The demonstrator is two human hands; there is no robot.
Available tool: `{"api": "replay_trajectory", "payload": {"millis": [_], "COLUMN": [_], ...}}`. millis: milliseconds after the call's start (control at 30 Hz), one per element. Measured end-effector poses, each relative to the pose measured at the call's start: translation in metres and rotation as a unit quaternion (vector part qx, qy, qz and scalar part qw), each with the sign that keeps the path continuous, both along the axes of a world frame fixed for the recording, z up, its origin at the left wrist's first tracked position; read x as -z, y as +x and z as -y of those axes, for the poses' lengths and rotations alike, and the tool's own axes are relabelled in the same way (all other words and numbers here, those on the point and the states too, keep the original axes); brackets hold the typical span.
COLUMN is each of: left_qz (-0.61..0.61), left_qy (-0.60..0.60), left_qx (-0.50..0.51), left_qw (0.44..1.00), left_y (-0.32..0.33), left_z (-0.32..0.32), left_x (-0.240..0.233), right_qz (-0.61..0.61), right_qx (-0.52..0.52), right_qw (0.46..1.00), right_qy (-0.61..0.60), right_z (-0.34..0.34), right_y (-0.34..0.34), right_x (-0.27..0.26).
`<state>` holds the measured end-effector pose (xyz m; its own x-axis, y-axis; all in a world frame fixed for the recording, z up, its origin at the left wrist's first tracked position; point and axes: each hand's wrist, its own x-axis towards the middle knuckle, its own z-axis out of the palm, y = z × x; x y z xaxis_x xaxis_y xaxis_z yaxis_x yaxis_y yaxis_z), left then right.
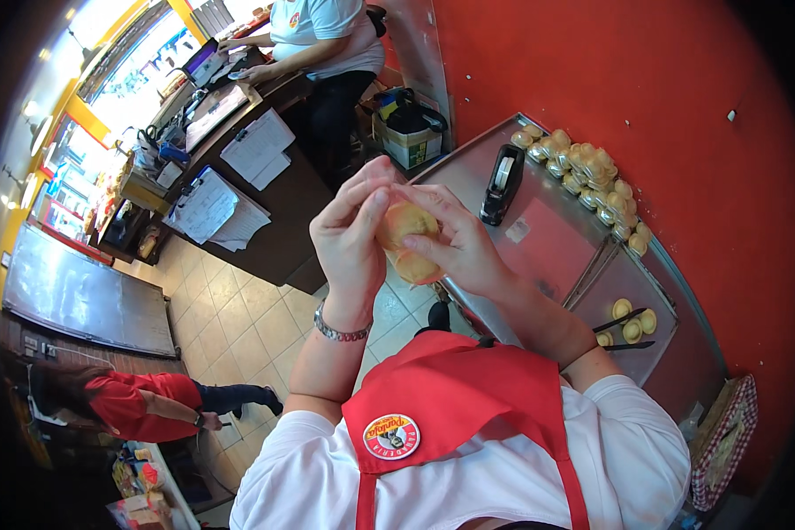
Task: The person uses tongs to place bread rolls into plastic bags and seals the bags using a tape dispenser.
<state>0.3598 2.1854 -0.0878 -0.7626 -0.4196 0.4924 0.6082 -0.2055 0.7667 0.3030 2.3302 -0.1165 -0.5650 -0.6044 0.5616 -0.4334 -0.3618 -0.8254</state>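
Observation:
Between my hands is a clear plastic bag of round yellow pastries [416, 265], held above the floor beside a metal table. My left hand [351, 228] pinches the gathered top of the bag with thumb and fingertips. My right hand [460, 242] is wrapped around the bag's side, its thumb pressed against a pastry. Part of the bag is hidden behind my fingers. On the table to the right stands a black tape dispenser [502, 185]. Bagged pastries [593, 172] are piled along the red wall.
A metal tray [656, 351] holds several loose pastries [629, 318] and dark tongs [619, 334]. A dark counter [271, 218] with clipboards [258, 149] stands ahead on the left. One person [331, 40] sits behind it; another person in red [146, 404] is at lower left.

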Motion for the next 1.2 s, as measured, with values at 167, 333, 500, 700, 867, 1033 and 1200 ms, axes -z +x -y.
{"api": "replay_trajectory", "payload": {"millis": [167, 333, 500, 700, 867, 1033, 1200], "left_qz": [0.0, -0.001, 0.078, 0.143, 0.239, 0.241, 0.179], "left_qy": [0.018, 0.026, -0.019, -0.117, -0.139, -0.258, -0.46], "left_qx": [0.019, 0.096, 0.094, 0.076, 0.143, 0.061, -0.02], "left_qw": [1.0, 0.995, 0.992, 0.98, 0.95, 0.934, 0.87], "left_y": [-0.005, -0.015, -0.037, -0.069, -0.081, -0.095, -0.098], "left_z": [-0.007, -0.016, -0.019, -0.029, -0.046, -0.069, -0.077], "left_x": [-0.005, 0.005, 0.028, 0.098, 0.143, 0.202, 0.234], "right_qz": [0.032, 0.007, 0.112, 0.164, 0.232, 0.206, 0.08], "right_qx": [0.012, 0.132, 0.171, 0.192, 0.233, 0.317, 0.36], "right_qw": [0.998, 0.991, 0.979, 0.968, 0.943, 0.921, 0.902], "right_qy": [-0.054, -0.03, -0.008, -0.005, 0.041, 0.095, 0.225], "right_z": [-0.003, -0.015, -0.026, -0.047, -0.073, -0.087, -0.102], "right_y": [-0.003, -0.019, -0.029, -0.049, -0.059, -0.071, -0.069], "right_x": [0.007, -0.009, -0.005, 0.056, 0.117, 0.188, 0.214]}}
